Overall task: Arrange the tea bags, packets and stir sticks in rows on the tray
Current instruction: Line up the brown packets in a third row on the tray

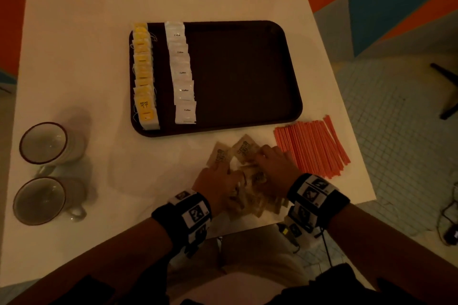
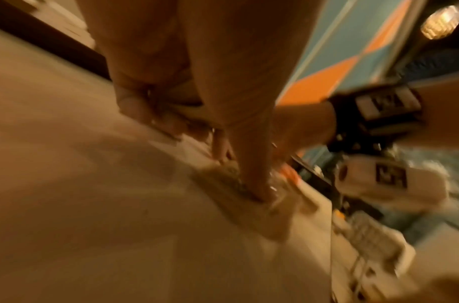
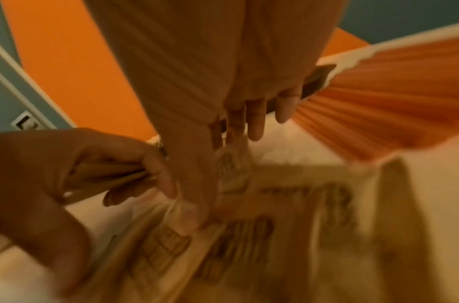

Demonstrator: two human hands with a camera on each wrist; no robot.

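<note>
Brown packets (image 1: pixel 244 171) lie scattered at the table's near edge, printed dark, overlapping loosely. The left hand (image 1: pixel 218 184) pinches a few of them between thumb and fingers; the right hand (image 1: pixel 275 166) lies flat, fingers spread, pressing the pile. Just right, orange sticks (image 1: pixel 313 145) lie side by side near the table's right edge. Beyond, the dark tray (image 1: pixel 247 69) holds a row of yellow tea bags (image 1: pixel 145 77) along its left rim and white packets (image 1: pixel 182 74) beside them; its right half is bare. Two mugs (image 1: pixel 47 143) stand by the white table's (image 1: pixel 99 32) left edge. Orange and blue walls behind.
</note>
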